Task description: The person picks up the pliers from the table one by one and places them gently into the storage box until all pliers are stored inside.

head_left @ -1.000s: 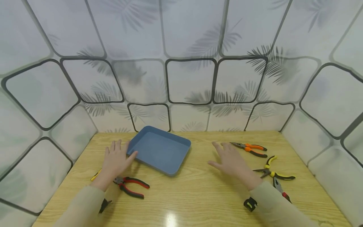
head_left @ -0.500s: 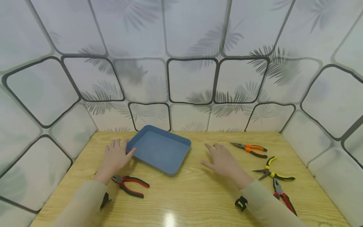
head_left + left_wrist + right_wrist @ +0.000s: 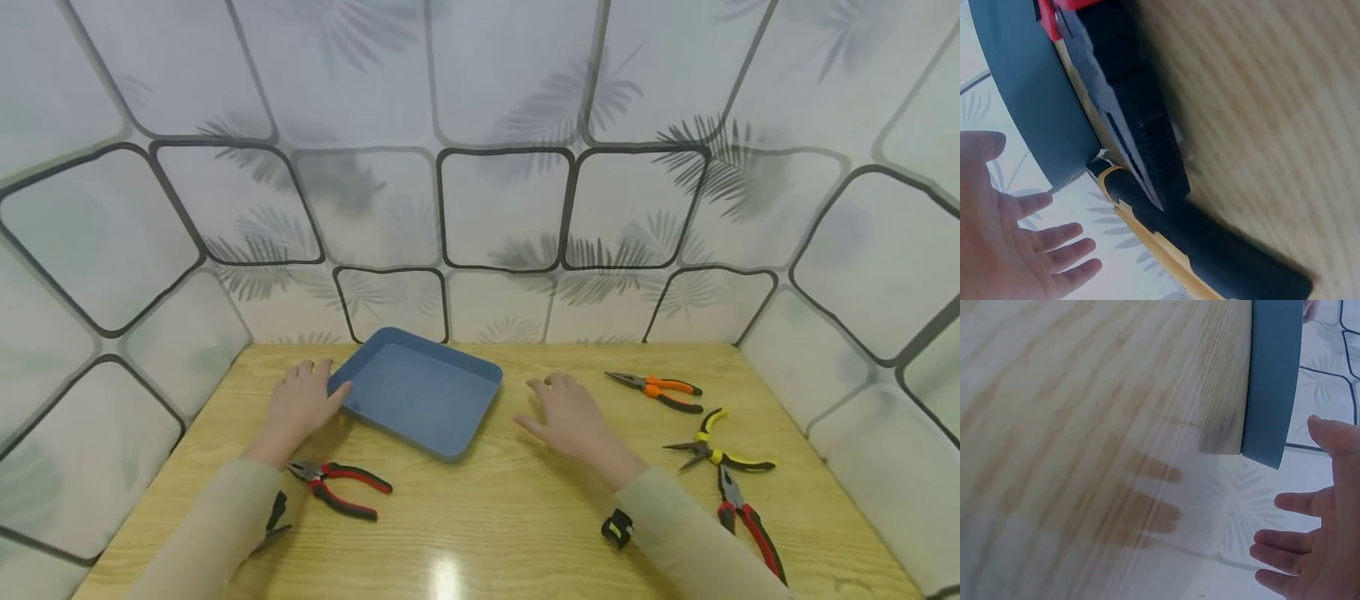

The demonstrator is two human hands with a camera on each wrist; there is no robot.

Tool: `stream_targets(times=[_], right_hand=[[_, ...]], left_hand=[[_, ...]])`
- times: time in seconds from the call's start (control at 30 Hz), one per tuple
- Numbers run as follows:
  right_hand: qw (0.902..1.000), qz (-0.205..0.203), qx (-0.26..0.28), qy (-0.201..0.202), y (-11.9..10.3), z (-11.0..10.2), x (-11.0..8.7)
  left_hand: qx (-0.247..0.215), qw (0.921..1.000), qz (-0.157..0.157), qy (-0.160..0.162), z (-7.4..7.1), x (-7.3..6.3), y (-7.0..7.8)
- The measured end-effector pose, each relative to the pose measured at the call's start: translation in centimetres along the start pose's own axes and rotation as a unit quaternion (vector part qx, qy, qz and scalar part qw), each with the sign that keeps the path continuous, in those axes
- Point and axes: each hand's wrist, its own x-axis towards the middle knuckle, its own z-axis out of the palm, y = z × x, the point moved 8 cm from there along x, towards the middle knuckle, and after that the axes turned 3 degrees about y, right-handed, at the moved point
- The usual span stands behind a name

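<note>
A blue rectangular tray (image 3: 420, 396) sits at an angle on the wooden table, toward the back. My left hand (image 3: 303, 404) is at its left corner, fingers spread, the thumb overlapping the rim in the head view; whether it touches cannot be told. In the left wrist view that hand (image 3: 1010, 231) holds nothing, and pliers handles lie close by. To the right of the tray, my right hand (image 3: 566, 421) hovers above the table with loosely bent fingers. The right wrist view shows this hand (image 3: 1322, 531) apart from the tray wall (image 3: 1272, 381).
Red-and-black pliers (image 3: 341, 487) lie open before the left hand. At the right are orange-handled long-nose pliers (image 3: 656, 390), yellow-handled pliers (image 3: 712, 450) and another red-and-black pair (image 3: 738, 508). A yellow-and-black handle (image 3: 1197, 244) shows in the left wrist view. Patterned walls (image 3: 495, 217) enclose the table.
My right hand has moved left toward the tray, exposing more of the red-and-black pliers at the right. My left hand has shifted only slightly. The tray stays in place.
</note>
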Motion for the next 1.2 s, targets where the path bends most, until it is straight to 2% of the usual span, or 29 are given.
stream_targets(times=[0.57,0.9,1.2], right_hand=[[0.9999,0.01,0.003,0.001,-1.5,1.1,1.9],[0.9996,0.008,-0.008,0.025,-2.9,1.5,2.5],[0.9993,0.031,-0.017,0.009,-3.9,2.5,2.9]], left_hand=[[0.042,0.9989,0.016,-0.018,0.5,1.5,-0.3],[0.043,0.9988,0.023,-0.007,0.7,1.7,-0.2],[0.037,0.9987,0.03,-0.019,0.8,1.7,0.0]])
